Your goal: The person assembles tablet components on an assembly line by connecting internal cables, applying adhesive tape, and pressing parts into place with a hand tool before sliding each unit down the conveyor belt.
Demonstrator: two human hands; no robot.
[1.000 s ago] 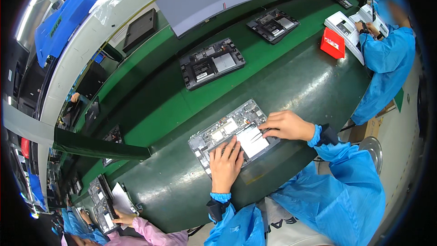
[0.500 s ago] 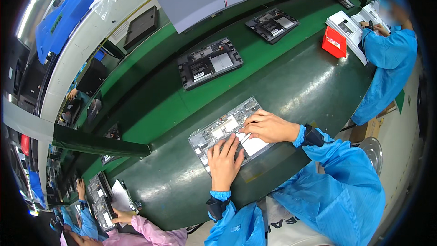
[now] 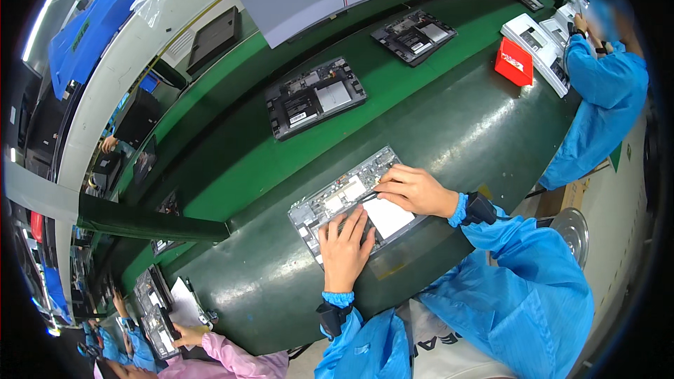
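An opened laptop base lies tilted on the dark green worktop, its circuit board and a white rectangular part exposed. My left hand rests on the near left portion of the base, fingers stretched and apart. Beside the white part, my right hand has its fingertips drawn together down on the board's right half. Whatever those fingertips pinch is hidden beneath them. A thin dark cable runs between the two hands, along the upper edge of the white part.
Two more opened laptop bases lie on the bright green strip beyond. At the right, a red box stands near a co-worker in blue. Lower left, a pink-sleeved person's hand touches another laptop base. A dark beam juts from the left.
My right hand has shifted slightly, uncovering more of the white part. My left hand stays in place on the base. The co-worker at the right has raised a hand.
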